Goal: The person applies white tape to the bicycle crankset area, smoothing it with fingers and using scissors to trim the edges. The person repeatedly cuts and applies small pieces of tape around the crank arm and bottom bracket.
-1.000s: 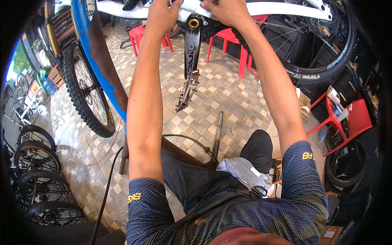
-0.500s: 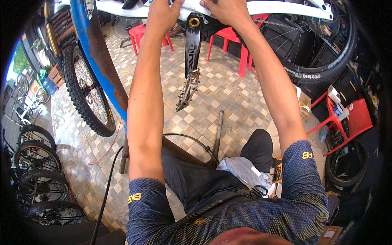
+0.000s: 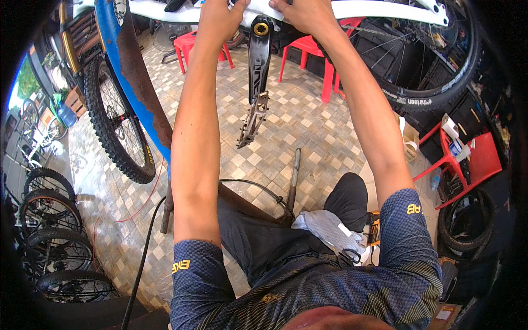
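Both my hands are at the top edge, on the white bike frame (image 3: 379, 12), and the picture cuts off most of their fingers. My left hand (image 3: 224, 15) is bent inward, its thumb against the white tube. Across a small gap, the thumb of my right hand (image 3: 305, 14) points back toward it. Both hands look closed, but what lies between the fingers is out of sight. Below them hangs a black crank arm (image 3: 259, 63) with a gold-ringed axle hole. A spiked metal flat pedal (image 3: 254, 121) is attached to its lower end.
A blue, rust-worn post (image 3: 129, 71) rises at left, beside a knobby bike wheel (image 3: 113, 118). The rear wheel (image 3: 418, 102) is upper right. Red plastic stools (image 3: 308, 47) stand behind; a red chair (image 3: 478, 159) carries small items. A grey cloth (image 3: 330, 228) lies by my lap.
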`<state>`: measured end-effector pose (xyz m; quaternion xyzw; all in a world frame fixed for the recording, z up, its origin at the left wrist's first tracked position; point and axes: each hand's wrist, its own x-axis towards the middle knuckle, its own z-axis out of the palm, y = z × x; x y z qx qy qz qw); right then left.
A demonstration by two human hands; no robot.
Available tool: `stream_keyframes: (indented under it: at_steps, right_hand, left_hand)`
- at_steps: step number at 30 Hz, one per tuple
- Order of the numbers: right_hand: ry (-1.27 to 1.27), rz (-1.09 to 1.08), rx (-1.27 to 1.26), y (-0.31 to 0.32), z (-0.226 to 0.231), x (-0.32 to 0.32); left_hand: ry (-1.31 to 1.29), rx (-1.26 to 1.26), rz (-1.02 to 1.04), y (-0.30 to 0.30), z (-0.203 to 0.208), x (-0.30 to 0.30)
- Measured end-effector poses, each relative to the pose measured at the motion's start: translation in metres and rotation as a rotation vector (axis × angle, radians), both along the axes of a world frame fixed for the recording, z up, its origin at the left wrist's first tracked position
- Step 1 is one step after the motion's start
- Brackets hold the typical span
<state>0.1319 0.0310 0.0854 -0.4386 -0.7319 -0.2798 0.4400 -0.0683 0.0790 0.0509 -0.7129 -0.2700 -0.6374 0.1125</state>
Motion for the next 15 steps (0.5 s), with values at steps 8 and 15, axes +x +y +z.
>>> stream_keyframes:
  at_steps: [8,15]
  right_hand:
    - [0.01,-0.001,-0.023,-0.0004,0.0011,0.0009]
    - [-0.001,0.012,-0.028,-0.0012,0.002,0.001]
  left_hand:
    - [-0.009,0.021,-0.004,-0.0018,0.0007,0.0045]
    - [-0.02,0.03,0.009,0.0079,-0.0065,0.0044]
